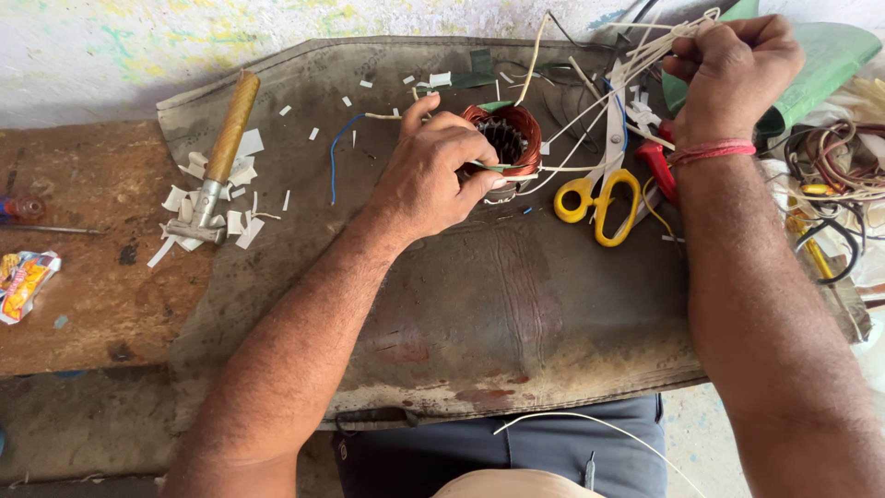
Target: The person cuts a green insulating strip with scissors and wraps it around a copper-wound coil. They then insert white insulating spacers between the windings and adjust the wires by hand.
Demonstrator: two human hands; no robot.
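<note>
Containers: none in view; the things lie loose on a dark worn mat (516, 304) spread over the brown worktop (83, 304).
Coil: a copper-wound motor stator (513, 138) sits near the mat's far middle, its toothed bore facing up toward the camera, so its long axis stands roughly upright.
Left hand (429, 175): its grip is wrapped around the stator's near left side, thumb over a thin strip at the rim.
Right hand (733, 69): its grip is closed tight on a bundle of pale lead wires (599, 92) that run slanting from the stator up to the far right.
Beside the coil: yellow-handled scissors (599, 198) lie just right of it, blades pointing away; a red-handled tool (656, 166) lies next to them.
Left edge: a wooden-handled hammer (219, 157) rests among white paper scraps (184, 198) at the mat's border, well apart from the stator.
Right edge: tangled wires (834, 175) crowd it.
Open room: the near half of the mat is bare.
</note>
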